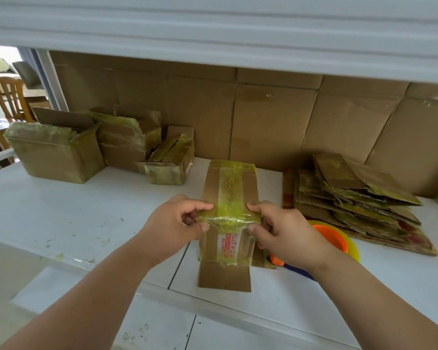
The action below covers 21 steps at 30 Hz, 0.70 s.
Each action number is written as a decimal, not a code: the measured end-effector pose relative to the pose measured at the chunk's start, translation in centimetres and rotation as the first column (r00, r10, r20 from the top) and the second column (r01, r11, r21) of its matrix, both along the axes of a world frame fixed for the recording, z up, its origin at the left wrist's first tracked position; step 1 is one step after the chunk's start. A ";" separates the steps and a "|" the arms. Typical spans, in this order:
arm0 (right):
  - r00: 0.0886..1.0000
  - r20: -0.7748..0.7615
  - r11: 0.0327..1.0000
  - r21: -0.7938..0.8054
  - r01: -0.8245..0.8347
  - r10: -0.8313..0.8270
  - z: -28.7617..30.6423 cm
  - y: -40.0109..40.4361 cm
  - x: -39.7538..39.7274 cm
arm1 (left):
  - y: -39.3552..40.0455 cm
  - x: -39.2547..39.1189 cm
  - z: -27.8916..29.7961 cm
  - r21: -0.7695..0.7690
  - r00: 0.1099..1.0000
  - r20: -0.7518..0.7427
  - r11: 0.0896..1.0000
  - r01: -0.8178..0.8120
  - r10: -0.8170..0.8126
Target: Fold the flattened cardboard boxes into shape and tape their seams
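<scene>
Left hand (173, 221) and right hand (283, 229) are each pinching a side of the brown, yellow-taped flattened cardboard box (229, 198) at the white tabletop's (74, 210) near edge, apparently starting to open it; next, squaring it calls for inward pressure.

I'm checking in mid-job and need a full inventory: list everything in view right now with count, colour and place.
Box being worked: one, brown with yellowish tape, centre of table, held at both sides.
Folded boxes: three, brown with yellowish tape, far left of table.
Flattened boxes: one stack, count unclear, brown, far right.
Tape dispenser: one, orange and yellow, partly hidden behind the right hand.
Cardboard sheets: several, brown, lining the back wall.
Table: one, white.
Wooden chair: one, far left background.
Left hand: pinches the box's left edge.
Right hand: pinches the box's right edge.
</scene>
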State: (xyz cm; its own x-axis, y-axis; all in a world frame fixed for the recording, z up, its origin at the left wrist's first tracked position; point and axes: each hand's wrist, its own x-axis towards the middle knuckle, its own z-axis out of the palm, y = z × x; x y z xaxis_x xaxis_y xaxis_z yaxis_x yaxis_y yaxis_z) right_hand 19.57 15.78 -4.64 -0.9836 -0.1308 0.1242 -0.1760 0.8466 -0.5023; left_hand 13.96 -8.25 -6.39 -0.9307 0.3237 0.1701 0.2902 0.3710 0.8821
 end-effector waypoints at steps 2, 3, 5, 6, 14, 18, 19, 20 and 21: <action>0.997 -0.069 0.999 0.033 0.023 -0.021 -0.3 -0.4 -0.1 | 0.6 0.2 -0.3 -0.006 0.999 -0.044 1.000 -0.021 0.021; 0.995 -0.098 0.999 0.037 0.038 -0.034 -0.4 -0.6 -0.1 | 0.9 0.3 -0.5 0.005 0.998 -0.053 0.999 -0.037 0.038; 0.989 -0.139 0.997 0.041 0.061 -0.054 -0.7 -0.8 -0.1 | 1.2 0.4 -0.4 -0.056 0.987 -0.130 0.994 -0.098 0.090; 0.987 -0.149 0.997 0.047 0.067 -0.059 -0.8 -0.8 -0.1 | 1.3 0.5 -0.3 -0.109 0.980 -0.168 0.986 -0.128 0.109; 0.994 0.096 0.964 -0.255 0.072 -0.049 -0.1 -0.5 0.1 | 1.3 0.6 1.6 -0.291 0.993 -0.066 0.950 -0.111 0.096; 0.956 0.289 0.838 -0.533 0.116 0.051 1.1 0.3 0.4 | -0.5 -0.3 2.9 -0.141 0.971 0.216 0.981 0.134 -0.102; 0.955 0.291 0.855 -0.508 0.107 0.054 1.2 0.4 0.4 | -0.7 -0.3 3.0 -0.164 0.970 0.211 0.974 0.154 -0.118; 0.958 0.281 0.882 -0.463 0.091 0.049 1.2 0.3 0.4 | -0.7 -0.4 3.0 -0.226 0.976 0.174 0.960 0.167 -0.129; 0.964 0.264 0.909 -0.410 0.073 0.041 1.2 0.2 0.5 | -0.7 -0.5 3.0 -0.308 0.983 0.118 0.936 0.172 -0.142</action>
